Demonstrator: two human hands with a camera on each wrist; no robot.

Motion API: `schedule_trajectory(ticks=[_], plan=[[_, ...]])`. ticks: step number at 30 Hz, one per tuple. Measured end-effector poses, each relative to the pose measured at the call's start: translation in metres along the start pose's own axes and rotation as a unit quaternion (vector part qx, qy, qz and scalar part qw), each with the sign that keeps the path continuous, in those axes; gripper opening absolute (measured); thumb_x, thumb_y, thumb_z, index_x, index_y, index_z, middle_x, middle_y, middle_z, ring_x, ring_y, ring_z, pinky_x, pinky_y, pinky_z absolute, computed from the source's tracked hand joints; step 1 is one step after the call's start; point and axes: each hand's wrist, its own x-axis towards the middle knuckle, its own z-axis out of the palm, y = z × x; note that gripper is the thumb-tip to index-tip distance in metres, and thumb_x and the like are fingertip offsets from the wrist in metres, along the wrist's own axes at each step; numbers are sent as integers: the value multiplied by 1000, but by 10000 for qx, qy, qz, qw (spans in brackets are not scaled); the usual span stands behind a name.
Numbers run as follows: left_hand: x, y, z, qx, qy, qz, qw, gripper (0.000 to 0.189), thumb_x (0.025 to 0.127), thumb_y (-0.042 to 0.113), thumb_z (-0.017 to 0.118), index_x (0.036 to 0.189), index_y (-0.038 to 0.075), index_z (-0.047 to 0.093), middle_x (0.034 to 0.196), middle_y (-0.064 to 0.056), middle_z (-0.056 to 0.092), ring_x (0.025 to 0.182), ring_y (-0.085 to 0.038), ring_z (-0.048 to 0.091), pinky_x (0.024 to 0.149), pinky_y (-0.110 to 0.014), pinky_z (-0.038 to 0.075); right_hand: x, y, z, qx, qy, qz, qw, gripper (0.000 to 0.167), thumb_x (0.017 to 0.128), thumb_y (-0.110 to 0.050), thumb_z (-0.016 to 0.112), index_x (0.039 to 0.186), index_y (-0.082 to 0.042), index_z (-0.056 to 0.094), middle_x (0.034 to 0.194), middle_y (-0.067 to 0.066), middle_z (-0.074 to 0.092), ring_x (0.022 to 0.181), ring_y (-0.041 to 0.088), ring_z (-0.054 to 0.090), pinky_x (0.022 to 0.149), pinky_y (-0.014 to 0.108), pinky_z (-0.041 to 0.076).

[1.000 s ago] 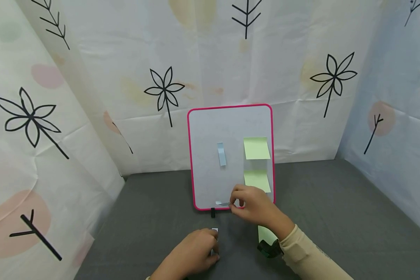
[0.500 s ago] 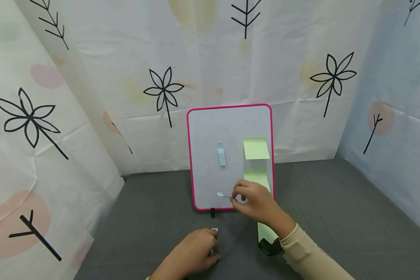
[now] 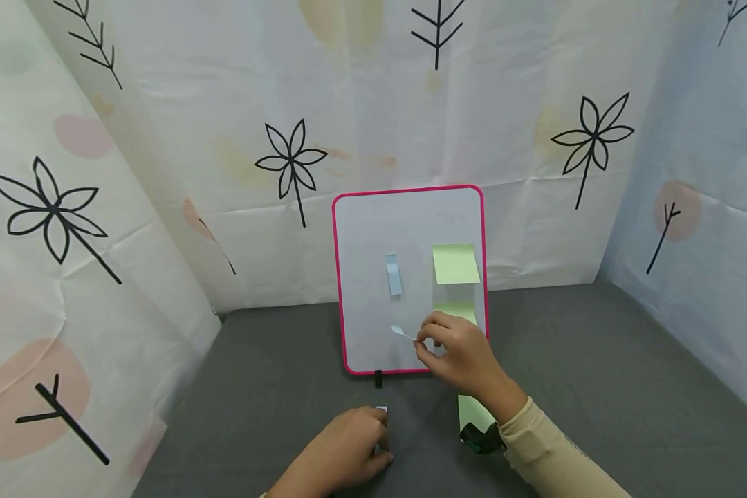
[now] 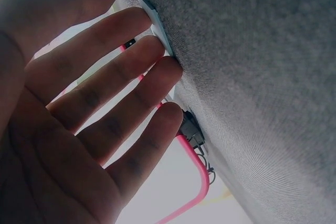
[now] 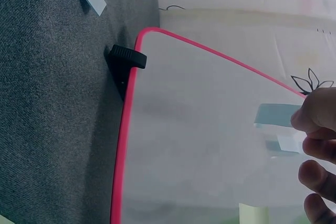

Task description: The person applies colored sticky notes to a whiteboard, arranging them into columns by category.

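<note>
My right hand [image 3: 457, 349] pinches a narrow light-blue sticky strip [image 3: 401, 332] between thumb and fingertips. The strip's free end points left, in front of the upright whiteboard [image 3: 367, 228] with a pink frame. Another blue strip [image 3: 394, 277] is stuck on the board's middle, above the held one. On the table below the board, my left hand [image 3: 348, 443] rests its fingertips on a small pale blue pad [image 3: 382, 409], mostly hidden under the fingers. The left wrist view shows these fingers fairly straight, their tips at the pad's edge [image 4: 157, 22].
Two pale green sticky notes hang on the board's right side, an upper note [image 3: 456, 263] and a lower note [image 3: 456, 311] partly behind the right hand. A green note [image 3: 473, 415] lies on the grey table [image 3: 274, 373]. A black clip foot [image 3: 378, 378] supports the board.
My right hand has risen slightly, lifting the blue strip up along the board's lower part; the strip's free end now tilts upward. My left hand stays on the pad.
</note>
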Motion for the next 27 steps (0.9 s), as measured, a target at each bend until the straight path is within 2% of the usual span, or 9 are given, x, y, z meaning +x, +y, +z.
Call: schedule_trajectory(ticks=[7, 14, 22, 27], plan=[[-2, 0, 2, 125, 219, 150, 9996, 22, 86, 23, 89, 69, 22, 75, 68, 13, 44, 57, 1, 35, 54, -14, 32, 0, 1, 0, -339, 223, 111, 9991, 14, 78, -3, 85, 79, -12, 76, 84, -4, 70, 67, 9, 60, 61, 28, 55], [-2, 0, 0, 23, 127, 38, 9999, 19, 87, 23, 89, 72, 20, 78, 69, 14, 45, 58, 2, 37, 55, -15, 34, 2, 3, 1, -734, 480, -3, 9961, 13, 78, -1, 84, 79, -12, 76, 84, -1, 69, 66, 12, 59, 58, 32, 53], [-6, 1, -3, 27, 92, -64, 9999, 17, 87, 24, 89, 74, 19, 79, 71, 14, 47, 59, 2, 38, 56, -14, 36, 3, 5, 5, -756, 525, -66, 9957, 14, 77, -1, 84, 79, -11, 75, 85, 0, 70, 67, 13, 61, 59, 34, 53], [-6, 4, -1, 264, 246, 65, 9993, 20, 87, 26, 89, 71, 20, 78, 70, 15, 45, 59, 2, 35, 56, -13, 33, 1, 5, 3, -791, 498, -76, 9956, 15, 77, -1, 84, 78, -12, 75, 82, -2, 68, 66, 13, 60, 58, 33, 52]])
